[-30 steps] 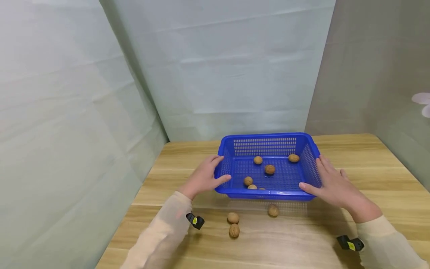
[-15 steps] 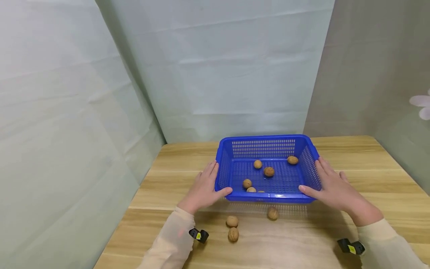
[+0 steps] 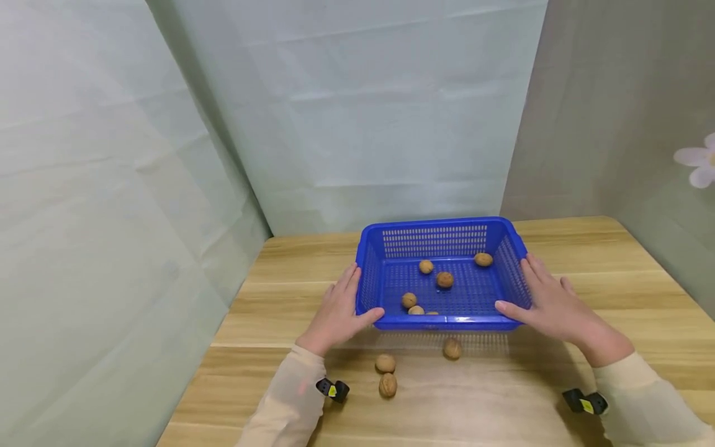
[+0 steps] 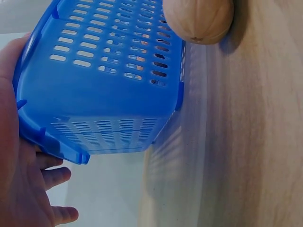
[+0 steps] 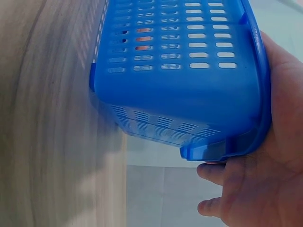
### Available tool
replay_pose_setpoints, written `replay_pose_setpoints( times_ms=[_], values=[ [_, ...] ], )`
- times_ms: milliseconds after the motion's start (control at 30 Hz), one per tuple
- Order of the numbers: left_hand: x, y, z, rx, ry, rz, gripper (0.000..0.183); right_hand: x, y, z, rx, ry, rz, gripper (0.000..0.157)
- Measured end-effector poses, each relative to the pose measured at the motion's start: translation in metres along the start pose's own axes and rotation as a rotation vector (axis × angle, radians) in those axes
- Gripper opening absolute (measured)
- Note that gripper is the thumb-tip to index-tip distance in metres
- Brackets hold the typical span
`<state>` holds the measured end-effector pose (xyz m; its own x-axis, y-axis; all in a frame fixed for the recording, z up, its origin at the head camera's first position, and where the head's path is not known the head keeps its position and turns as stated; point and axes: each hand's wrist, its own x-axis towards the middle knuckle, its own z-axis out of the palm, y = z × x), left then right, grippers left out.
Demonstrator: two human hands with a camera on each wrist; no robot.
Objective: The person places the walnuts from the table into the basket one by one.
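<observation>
A blue slatted plastic basket point(image 3: 430, 224) stands on the table with several walnuts inside, among them a walnut point(image 3: 444, 280) near its middle. My left hand point(image 3: 338, 310) lies at its left side, fingers straight along the rim and thumb over the front corner. On the opposite side, my right hand point(image 3: 553, 307) lies the same way, its thumb resting on the front right corner. In both wrist views, straight fingers point(image 4: 57, 177) reach out beneath the basket's rim. The basket's base is close over or on the wood.
Outside the basket, on the near side, lie three walnuts: two close together, one walnut point(image 3: 385, 363) behind another walnut point(image 3: 388, 385), and a single walnut point(image 3: 452, 349) to their right. Pale cloth point(image 3: 380, 124) hangs behind the wooden table point(image 3: 268, 323).
My left hand has shifted slightly, its fingers now lying flatter along the basket's left side. The right hand stays in place, and the view has tilted a little.
</observation>
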<state>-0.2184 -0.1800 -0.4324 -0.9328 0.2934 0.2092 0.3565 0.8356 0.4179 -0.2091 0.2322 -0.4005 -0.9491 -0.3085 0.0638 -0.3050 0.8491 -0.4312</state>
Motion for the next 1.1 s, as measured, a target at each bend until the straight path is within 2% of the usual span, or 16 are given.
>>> replay_pose_setpoints(
  times_ms=[200,367,467,567,633,733,833,967,1100],
  values=[
    [-0.009,-0.005,0.001,-0.029,0.050,-0.016,0.104,0.004,-0.005,0.004,-0.008,-0.007,-0.018,0.107],
    [-0.014,-0.007,0.005,-0.021,0.061,-0.002,0.104,-0.005,-0.013,0.000,0.008,0.025,-0.074,0.099],
    [-0.013,-0.007,0.006,-0.021,0.063,0.004,0.104,-0.015,-0.027,-0.005,0.028,0.122,-0.194,0.092],
    [-0.009,-0.007,0.006,-0.009,0.062,0.010,0.104,-0.027,-0.050,-0.008,0.052,0.242,-0.399,0.082],
    [-0.007,-0.007,0.004,-0.004,0.061,0.015,0.104,-0.035,-0.065,-0.006,0.073,0.265,-0.537,0.074],
    [-0.005,-0.006,0.002,-0.001,0.052,0.015,0.105,-0.044,-0.086,0.004,0.105,0.222,-0.689,0.061],
    [-0.003,-0.005,0.002,0.004,0.044,0.014,0.105,-0.046,-0.100,0.022,0.135,0.146,-0.775,0.051],
    [-0.001,-0.004,0.003,0.013,0.031,0.014,0.106,-0.039,-0.113,0.048,0.131,0.065,-0.830,0.041],
    [0.004,-0.003,0.003,0.018,0.033,0.027,0.104,-0.025,-0.124,0.069,0.099,-0.037,-0.847,0.038]
  ],
)
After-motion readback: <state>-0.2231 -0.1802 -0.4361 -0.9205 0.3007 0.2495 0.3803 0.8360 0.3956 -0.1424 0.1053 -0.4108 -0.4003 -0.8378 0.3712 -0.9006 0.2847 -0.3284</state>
